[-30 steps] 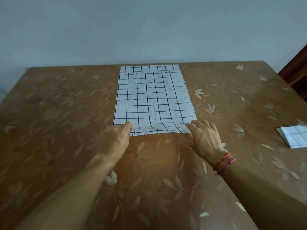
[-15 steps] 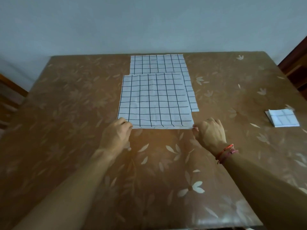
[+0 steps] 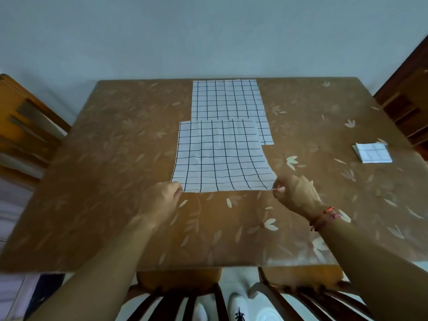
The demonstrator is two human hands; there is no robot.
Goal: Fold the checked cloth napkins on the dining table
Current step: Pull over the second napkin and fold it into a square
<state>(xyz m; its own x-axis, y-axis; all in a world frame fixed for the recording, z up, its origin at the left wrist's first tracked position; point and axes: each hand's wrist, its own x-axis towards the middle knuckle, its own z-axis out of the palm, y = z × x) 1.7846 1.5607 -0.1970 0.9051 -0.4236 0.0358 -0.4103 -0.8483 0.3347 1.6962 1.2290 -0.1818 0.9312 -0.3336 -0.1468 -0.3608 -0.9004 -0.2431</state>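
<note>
A white cloth napkin with a black checked grid [image 3: 220, 156] lies spread near the middle of the brown leaf-patterned dining table [image 3: 97, 181]. Its far edge overlaps a second checked napkin [image 3: 228, 98], which lies flat toward twelve o'clock and reaches the table's far edge. The left hand [image 3: 162, 200] pinches the near napkin's corner at seven o'clock, fingers curled over it. The right hand [image 3: 295, 193] pinches the corner at five o'clock between thumb and fingertip — the cloth's right side bows outward toward that grip. Red thread bracelets [image 3: 323, 216] circle the right wrist. At three o'clock, well apart from the spread napkins, sits a small folded checked napkin [image 3: 374, 154]. Dark wooden chair backs [image 3: 185, 304] stand at six o'clock beside the table's near edge — white shoes [image 3: 234, 300] show between them on the floor.
</note>
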